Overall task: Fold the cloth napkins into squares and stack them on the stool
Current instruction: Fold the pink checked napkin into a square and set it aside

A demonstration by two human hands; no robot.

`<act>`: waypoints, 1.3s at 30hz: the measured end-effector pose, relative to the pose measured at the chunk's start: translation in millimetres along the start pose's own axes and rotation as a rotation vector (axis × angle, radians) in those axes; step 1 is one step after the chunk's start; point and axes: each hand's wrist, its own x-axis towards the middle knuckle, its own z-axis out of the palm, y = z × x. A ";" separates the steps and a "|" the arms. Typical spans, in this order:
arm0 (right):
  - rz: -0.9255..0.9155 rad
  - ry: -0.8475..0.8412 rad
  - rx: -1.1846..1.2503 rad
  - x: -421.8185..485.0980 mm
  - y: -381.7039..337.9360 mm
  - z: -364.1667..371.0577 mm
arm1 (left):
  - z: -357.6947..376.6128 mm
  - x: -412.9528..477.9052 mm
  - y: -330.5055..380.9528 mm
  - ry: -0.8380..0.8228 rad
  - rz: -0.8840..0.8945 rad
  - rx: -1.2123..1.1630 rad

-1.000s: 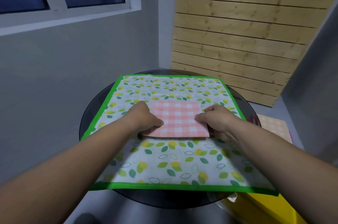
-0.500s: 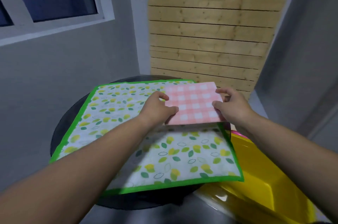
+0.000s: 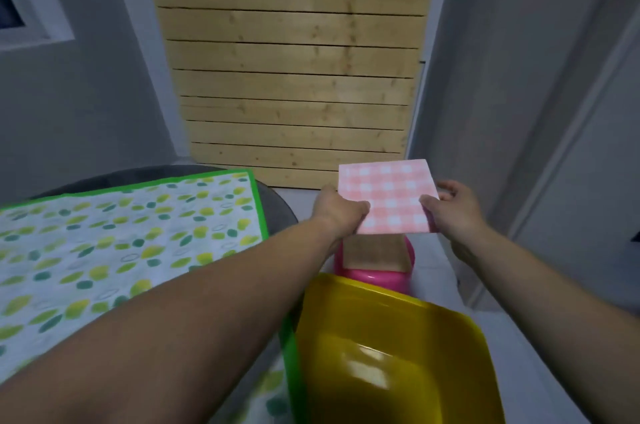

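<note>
A pink checked napkin [image 3: 389, 196], folded into a square, hangs flat in the air above a pink stool [image 3: 377, 276]. My left hand [image 3: 337, 212] pinches its left edge and my right hand [image 3: 450, 212] pinches its right edge. On the stool's seat lies an orange-tan folded napkin [image 3: 372, 252], partly hidden under the pink one. A large napkin with green border and leaf print [image 3: 131, 236] lies spread flat on the dark round table [image 3: 277, 212] at the left.
A yellow plastic tub [image 3: 388, 354] stands close in front of the stool, at the lower right. A wooden slat panel [image 3: 294, 77] leans against the grey wall behind. The grey wall on the right runs close to the stool.
Both hands lifted the folded pink napkin off the leaf-print cloth and carried it right, from over the table to above the pink stool. The view turned right with them.
</note>
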 end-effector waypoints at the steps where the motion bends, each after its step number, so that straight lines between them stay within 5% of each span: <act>1: 0.015 0.006 -0.001 14.4 13.2 0.0 | 13.6 15.1 -7.3 0.005 -0.021 0.007; 10: 0.189 0.022 -0.026 92.5 132.6 24.9 | 84.6 90.2 -93.4 0.143 -0.146 0.087; 19: 0.138 -0.042 -0.180 111.6 192.3 48.6 | 104.3 137.2 -172.5 0.206 -0.165 0.203; 39: 0.032 -0.107 -0.477 109.6 224.8 53.7 | 103.7 119.0 -159.5 0.109 -0.200 0.388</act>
